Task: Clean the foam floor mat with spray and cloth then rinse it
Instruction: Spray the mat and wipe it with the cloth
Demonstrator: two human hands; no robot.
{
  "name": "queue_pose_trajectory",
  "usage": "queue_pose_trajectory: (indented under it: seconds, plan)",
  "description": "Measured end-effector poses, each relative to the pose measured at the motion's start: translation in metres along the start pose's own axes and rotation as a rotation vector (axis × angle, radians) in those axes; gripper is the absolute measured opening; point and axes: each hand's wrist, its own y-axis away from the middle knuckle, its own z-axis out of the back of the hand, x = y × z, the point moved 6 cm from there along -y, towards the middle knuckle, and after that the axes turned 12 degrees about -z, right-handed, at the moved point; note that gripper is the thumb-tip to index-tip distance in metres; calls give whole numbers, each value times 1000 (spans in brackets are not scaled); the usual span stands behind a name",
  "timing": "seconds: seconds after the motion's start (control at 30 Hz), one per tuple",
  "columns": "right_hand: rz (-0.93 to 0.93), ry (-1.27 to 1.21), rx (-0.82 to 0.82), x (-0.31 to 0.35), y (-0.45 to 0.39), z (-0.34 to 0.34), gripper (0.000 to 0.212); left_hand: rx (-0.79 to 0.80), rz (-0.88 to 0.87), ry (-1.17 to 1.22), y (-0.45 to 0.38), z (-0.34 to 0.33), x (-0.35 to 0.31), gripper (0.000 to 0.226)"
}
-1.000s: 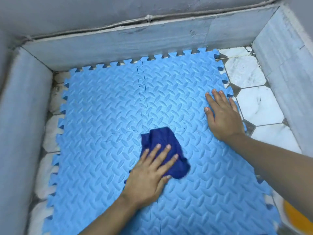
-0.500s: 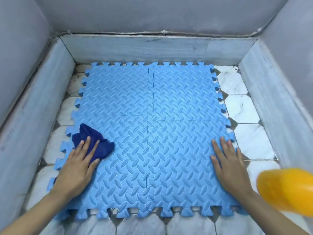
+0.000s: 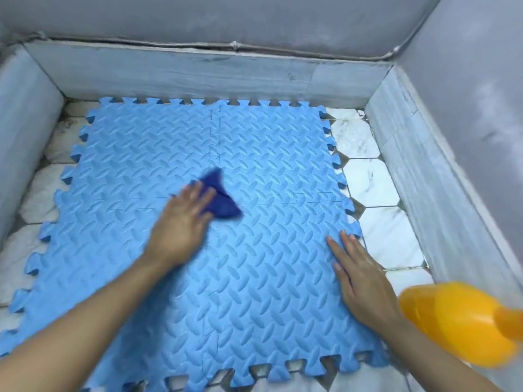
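A light blue foam mat [image 3: 268,264] of interlocking tiles with a raised leaf pattern covers most of the tiled floor. My left hand [image 3: 181,224] presses a dark blue cloth [image 3: 220,199] onto the middle of the mat; hand and cloth are motion-blurred. My right hand [image 3: 362,275] lies flat, fingers together, on the mat's right edge and holds nothing.
Low grey marble walls [image 3: 198,75] enclose the floor at the back and both sides. White octagonal tiles [image 3: 376,182] show right of the mat. An orange plastic object [image 3: 458,323], blurred, sits at the lower right beside my right forearm.
My left hand swept the cloth from the mat's left edge to its middle. The right hand stayed flat on the right edge. The camera view shifted slightly.
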Motion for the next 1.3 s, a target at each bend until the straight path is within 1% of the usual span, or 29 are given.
queue_pose_trajectory:
  seconds: [0.03,0.07,0.1,0.13,0.2,0.27,0.3,0.33,0.37,0.4,0.5,0.63,0.7,0.73,0.8,0.87,0.97,1.07,1.1,1.13,1.17,1.2,1.27,1.3]
  plan:
    - [13,3,1,-1,2,-2,51,3,125,-41,-5,10,27,52]
    - [2,-14,-7,-4,4,-4,51,30,190,-76,-6,15,41,55]
    - [-37,-48,-24,-7,4,-4,51,58,174,-102,-4,15,41,59]
    - [-88,-88,-40,-10,4,-5,50,86,95,-134,1,10,27,61]
    - [-141,-132,-64,-15,2,-5,51,152,-169,-174,22,-10,-32,63]
    - [-126,-133,-85,-16,2,-7,53,222,-465,-129,55,-39,-103,62]
    - [-120,-140,-89,-17,2,-7,53,244,-585,-110,65,-51,-133,63]
    - [-118,-152,-94,-18,2,-7,53,260,-668,-108,66,-61,-155,64]
    - [-115,-165,-98,-17,3,-6,53,264,-715,-121,57,-67,-168,63]
    - [-116,-176,-95,-17,2,-5,53,255,-724,-118,38,-71,-175,61]
    - [-116,-186,-81,-19,1,-7,53,238,-629,-68,-48,-74,-174,60]
    - [-109,-194,-82,-19,-1,-5,53,170,-336,-65,-179,-70,-156,58]
    - [-116,-193,-74,-19,-1,-6,53,159,-203,-12,-208,-71,-149,57]
    - [-118,-193,-71,-20,0,-6,53,157,-178,0,-209,-74,-150,56]
    - [-116,-192,-72,-19,0,-7,53,142,-225,-5,-183,-76,-157,57]
    - [-118,-192,-77,-21,0,-6,53,159,-336,-29,-133,-72,-169,58]
    - [-110,-189,-76,-21,-1,-6,53,237,-486,-27,-33,-68,-182,59]
    - [-100,-159,-76,-20,-1,-8,53,343,-682,-81,68,-68,-186,59]
    - [-106,-147,-76,-23,-2,-8,53,380,-739,-103,89,-69,-181,60]
    - [-110,-137,-74,-25,-2,-8,52,392,-758,-125,102,-69,-170,61]
    - [-108,-131,-69,-25,-1,-8,51,370,-731,-142,107,-64,-154,60]
    - [-104,-126,-62,-22,0,-8,50,344,-651,-140,109,-54,-133,60]
    - [-113,-84,-53,-19,1,-6,51,281,-398,-114,111,-31,-77,61]
    - [-120,-39,-54,-16,0,-5,52,214,-242,-97,117,-16,-43,63]
